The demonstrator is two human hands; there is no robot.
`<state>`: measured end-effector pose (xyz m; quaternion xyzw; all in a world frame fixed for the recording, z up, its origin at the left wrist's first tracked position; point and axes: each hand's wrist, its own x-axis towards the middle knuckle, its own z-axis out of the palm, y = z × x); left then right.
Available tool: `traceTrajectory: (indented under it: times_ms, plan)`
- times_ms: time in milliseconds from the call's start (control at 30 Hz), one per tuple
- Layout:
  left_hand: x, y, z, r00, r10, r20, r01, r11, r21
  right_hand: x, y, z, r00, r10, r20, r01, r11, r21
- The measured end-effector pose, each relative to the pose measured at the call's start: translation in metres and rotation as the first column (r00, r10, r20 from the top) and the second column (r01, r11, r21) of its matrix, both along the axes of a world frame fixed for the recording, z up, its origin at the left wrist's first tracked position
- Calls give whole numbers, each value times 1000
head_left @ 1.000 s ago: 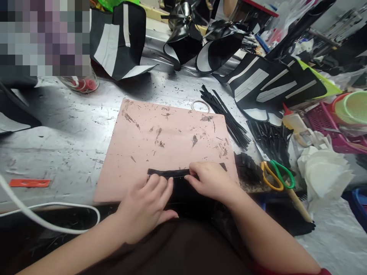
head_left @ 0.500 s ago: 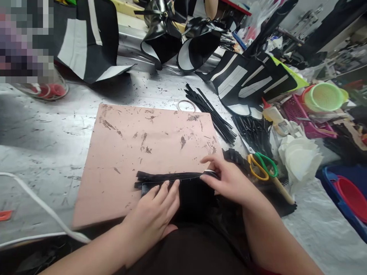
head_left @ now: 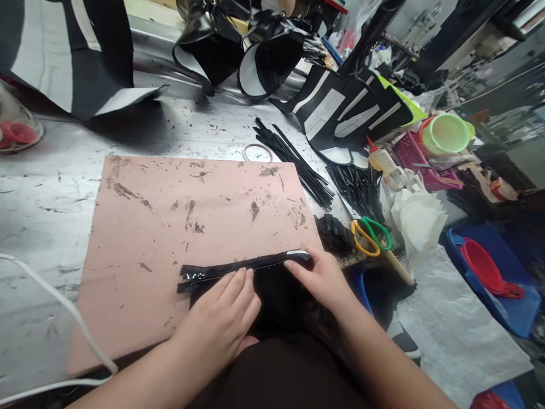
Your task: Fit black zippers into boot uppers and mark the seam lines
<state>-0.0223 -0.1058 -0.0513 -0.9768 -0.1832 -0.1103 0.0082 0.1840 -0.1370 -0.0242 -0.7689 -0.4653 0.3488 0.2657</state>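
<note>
A black zipper (head_left: 255, 263) runs along the upper edge of a black leather-like piece (head_left: 276, 301) at the front of the pink board (head_left: 140, 238). Its left end splits into two toothed or frayed tape ends with a glossy patch. My left hand (head_left: 227, 307) lies over the piece, fingers stretched out and tips against the zipper's lower edge; the thumb is mostly hidden. My right hand (head_left: 321, 278) pinches the zipper's right end between thumb and forefinger, where a short white strip (head_left: 297, 253) shows. The lower part of the black piece merges with dark clothing.
Scissors (head_left: 370, 234) with yellow and green handles lie right of the board, near black strips (head_left: 298, 165) and a tape ring (head_left: 257, 153). Black panels with white strips (head_left: 344, 111) stand behind. A white cable (head_left: 59, 298) crosses the left; a blue bin (head_left: 494, 272) sits right.
The view has swung to the right. My right hand first opened off the zipper, then closed on its right end, where a white strip now shows. My left fingers slid slightly off the zipper.
</note>
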Motion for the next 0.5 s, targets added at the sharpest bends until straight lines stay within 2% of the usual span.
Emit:
traceTrajectory:
  times_ms: [100, 367, 500]
  plan:
    - [2, -1, 0, 999, -18, -36, 18, 1000, -5, 0, -2, -2, 995, 7, 101, -10, 999, 31]
    - [16, -3, 0, 995, -36, -92, 39, 999, 29, -1, -2, -5, 977, 50, 209, -59, 998, 35]
    - [28, -3, 4, 983, -50, -179, 58, 997, 43, 0, -3, -7, 974, 63, 219, -77, 996, 54]
